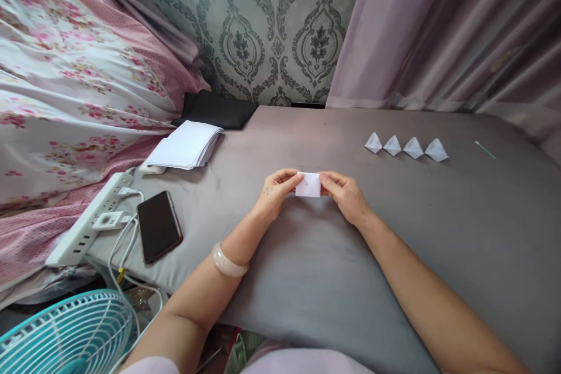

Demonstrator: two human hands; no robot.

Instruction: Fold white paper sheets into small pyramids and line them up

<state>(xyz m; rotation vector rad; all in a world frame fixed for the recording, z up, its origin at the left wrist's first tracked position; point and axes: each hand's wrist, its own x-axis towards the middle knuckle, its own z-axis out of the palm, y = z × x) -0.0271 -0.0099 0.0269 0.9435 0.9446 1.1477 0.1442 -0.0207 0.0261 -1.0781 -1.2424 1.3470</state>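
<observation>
Between my two hands is a small white folded paper [309, 186], roughly square, held above the grey bed surface. My left hand [279, 188] pinches its left edge, thumb on the front face and fingers behind. On the opposite edge my right hand [344, 193] pinches it the same way. Farther off to the right stand several pointed white folded paper shapes [413, 148] in a row. A stack of white paper sheets [186, 145] lies at the left.
A dark-screened phone [159, 227] lies at the left near a white power strip [90, 219] with plugs and cables. Below them is a turquoise fan [72, 330]. A black folded item [219, 110] rests behind the paper stack. At far right lies a cotton swab [485, 149].
</observation>
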